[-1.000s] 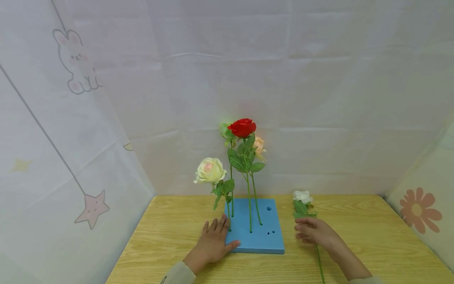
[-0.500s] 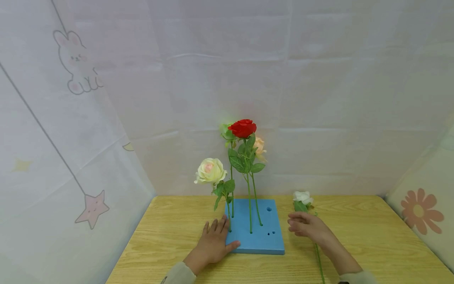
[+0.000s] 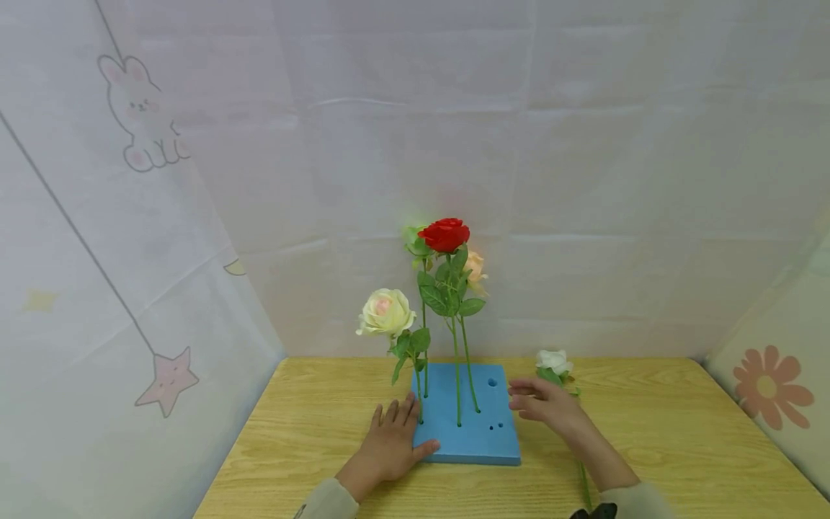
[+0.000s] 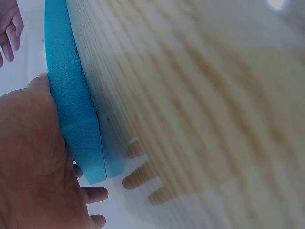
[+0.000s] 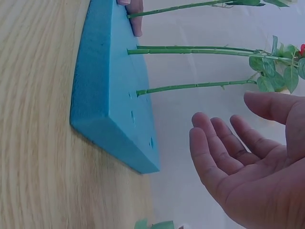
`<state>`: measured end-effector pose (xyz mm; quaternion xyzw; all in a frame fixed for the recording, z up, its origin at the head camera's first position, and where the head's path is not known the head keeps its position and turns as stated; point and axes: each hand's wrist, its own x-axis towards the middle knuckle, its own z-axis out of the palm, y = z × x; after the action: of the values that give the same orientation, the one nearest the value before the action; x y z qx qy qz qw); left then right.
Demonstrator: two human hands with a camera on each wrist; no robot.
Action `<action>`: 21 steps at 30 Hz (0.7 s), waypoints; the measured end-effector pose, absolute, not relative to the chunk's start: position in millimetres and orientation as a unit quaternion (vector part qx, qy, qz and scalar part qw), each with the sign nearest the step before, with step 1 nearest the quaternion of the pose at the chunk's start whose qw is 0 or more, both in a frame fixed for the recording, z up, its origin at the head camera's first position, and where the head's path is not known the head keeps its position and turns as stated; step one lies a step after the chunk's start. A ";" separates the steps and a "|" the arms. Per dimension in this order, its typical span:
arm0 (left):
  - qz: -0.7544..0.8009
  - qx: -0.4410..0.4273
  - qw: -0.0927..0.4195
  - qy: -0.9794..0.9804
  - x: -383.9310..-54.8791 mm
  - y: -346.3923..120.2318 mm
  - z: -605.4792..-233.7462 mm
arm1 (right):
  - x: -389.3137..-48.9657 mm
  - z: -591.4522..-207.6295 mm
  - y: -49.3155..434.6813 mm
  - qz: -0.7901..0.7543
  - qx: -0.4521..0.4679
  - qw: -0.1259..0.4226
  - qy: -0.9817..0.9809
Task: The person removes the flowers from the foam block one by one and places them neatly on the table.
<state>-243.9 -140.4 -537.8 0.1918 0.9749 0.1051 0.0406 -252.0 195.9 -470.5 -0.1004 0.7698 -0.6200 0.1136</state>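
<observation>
A blue foam block (image 3: 470, 448) lies on the table with several artificial roses standing in its holes. Among them are a red rose (image 3: 444, 236), a cream rose (image 3: 386, 313) leaning left, a pale green rose (image 3: 413, 240) and a peach rose (image 3: 475, 269). My left hand (image 3: 393, 441) rests on the block's left edge, fingers spread and thumb along the front. Relaxed and holding nothing, my right hand (image 3: 546, 405) hovers by the block's right edge; its palm (image 5: 257, 191) shows in the right wrist view. Behind the right forearm lies a white rose (image 3: 554, 362), its stem partly hidden.
The wooden table (image 3: 681, 432) ends against a pale cloth backdrop (image 3: 609, 216). Bare holes (image 3: 492, 383) show on the block's right side. Printed cloth walls stand to the left and right.
My right hand has moved left and slightly away from me, from over the white rose's stem to the block's right edge. My left hand and the roses have stayed put.
</observation>
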 end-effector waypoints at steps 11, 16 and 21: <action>0.098 0.196 0.026 0.975 -246.0 -141.2 -544.2 | -258.3 -469.4 179.2 -0.619 -0.113 0.092 0.772; 0.102 0.199 0.031 0.974 -243.4 -140.5 -537.8 | -261.7 -467.1 169.9 -0.623 -0.108 0.094 0.769; 0.103 0.195 0.037 0.975 -241.0 -139.4 -532.4 | -264.2 -465.6 162.5 -0.638 -0.119 0.096 0.755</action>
<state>-241.0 -139.4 -532.4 0.1952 0.9746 0.1028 0.0373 -264.2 162.5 -465.6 -0.1192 0.7546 -0.6382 0.0955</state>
